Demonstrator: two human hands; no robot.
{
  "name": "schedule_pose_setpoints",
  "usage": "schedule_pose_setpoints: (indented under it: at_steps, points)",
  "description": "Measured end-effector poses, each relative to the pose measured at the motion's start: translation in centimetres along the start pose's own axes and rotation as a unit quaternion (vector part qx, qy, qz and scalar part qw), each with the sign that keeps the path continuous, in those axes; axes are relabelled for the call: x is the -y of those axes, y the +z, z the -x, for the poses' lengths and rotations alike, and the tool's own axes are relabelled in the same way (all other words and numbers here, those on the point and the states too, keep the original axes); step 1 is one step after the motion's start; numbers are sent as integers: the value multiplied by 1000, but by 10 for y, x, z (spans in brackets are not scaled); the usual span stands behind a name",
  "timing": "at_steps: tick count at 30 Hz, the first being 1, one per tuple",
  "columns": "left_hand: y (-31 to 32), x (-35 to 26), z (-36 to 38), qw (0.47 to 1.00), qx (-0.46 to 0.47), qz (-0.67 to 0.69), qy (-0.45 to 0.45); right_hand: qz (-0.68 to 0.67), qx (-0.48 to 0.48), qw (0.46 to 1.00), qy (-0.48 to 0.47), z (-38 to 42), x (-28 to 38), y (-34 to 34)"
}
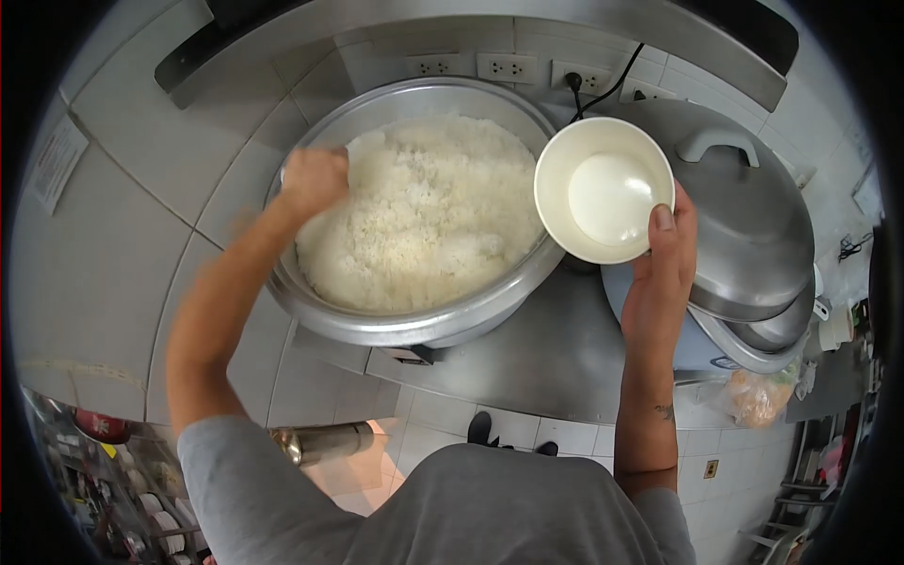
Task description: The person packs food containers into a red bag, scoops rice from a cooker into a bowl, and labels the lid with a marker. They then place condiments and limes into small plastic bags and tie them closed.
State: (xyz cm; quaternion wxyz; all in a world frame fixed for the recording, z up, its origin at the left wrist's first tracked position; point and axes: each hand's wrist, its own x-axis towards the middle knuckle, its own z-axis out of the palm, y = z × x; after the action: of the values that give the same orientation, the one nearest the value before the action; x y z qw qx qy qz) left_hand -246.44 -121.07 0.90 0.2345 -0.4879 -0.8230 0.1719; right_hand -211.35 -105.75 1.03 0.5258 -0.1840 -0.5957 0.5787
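A large metal pot (419,331) full of cooked white rice (424,221) stands in front of me. My left hand (315,179) is closed in a fist at the pot's left side, over the edge of the rice. It is slightly blurred, and whatever it grips is hidden. My right hand (664,250) holds a white paper bowl (605,193) by its lower right side, thumb over the rim. The bowl is tilted toward me beside the pot's right rim, and no food shows inside it.
A second cooker with a domed metal lid (753,226) stands on the right. Wall sockets (508,68) with a black plug (573,83) are behind the pot. A steel counter (527,358) runs below, and a plastic bag (756,395) hangs near the right cooker.
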Motion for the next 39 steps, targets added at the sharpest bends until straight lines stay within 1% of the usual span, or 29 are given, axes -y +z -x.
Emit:
schedule_pose_setpoints:
  at_steps: [2,4,7,9,11,13,15,18,19,21,22,24,25,26,28,29,31,32,33,34,35,38,39]
  points:
    - [-1,-11,20,1000,1,18,21,-1,-10,1000,1,3,-5,-1]
    - [-18,-17,34,999,4,41,29,-21,-22,1000,3,-2,-7,3]
    - [-36,-35,49,997,15,54,60,-13,-28,1000,1,-5,-4,14]
    - [-56,-53,54,989,0,128,77,-27,-27,999,-9,-10,-2,21]
    - [-70,-87,61,976,92,155,123,-16,-27,999,-16,-13,-1,26]
    - [-83,-95,65,955,96,252,126,26,-25,999,-24,-19,0,25]
    - [-85,-98,69,925,108,342,123,1,-34,999,-26,-25,1,25]
    - [-82,-94,66,871,194,446,72,-14,-49,998,-30,-35,1,28]
    - [-75,-91,64,844,216,488,59,-16,-55,998,-32,-39,0,30]
    - [-57,-82,60,781,257,568,32,51,-63,996,-44,-51,-9,29]
    - [-61,-76,60,759,252,601,-8,85,-67,993,-49,-57,-13,29]
    - [-81,-60,60,708,242,658,-88,77,-43,995,-41,-66,-19,37]
    - [-95,-46,57,747,221,621,-88,72,-30,996,-36,-69,-23,41]
    - [-110,-31,50,783,200,582,-87,76,-23,997,-11,-71,-28,47]
    - [-132,-7,34,834,178,515,-93,82,-6,996,36,-72,-37,63]
    - [-134,-4,26,883,119,446,-90,38,23,996,75,-71,-41,74]
    - [-141,-10,12,953,-1,294,-81,43,41,989,133,-67,-44,94]
    - [-146,-20,11,973,-8,222,-69,46,49,985,162,-65,-44,103]
    - [-153,-33,10,987,-15,149,-56,14,70,980,184,-63,-41,110]
    - [-158,-45,11,996,-21,76,-42,-7,65,977,203,-62,-38,116]
    - [-161,-52,12,998,-30,49,-30,-27,60,973,222,-62,-33,120]
    - [-142,-35,5,985,-156,57,-56,-82,54,958,270,-67,-40,118]
    - [-131,-22,1,987,-141,55,-49,-100,52,951,286,-69,-45,115]
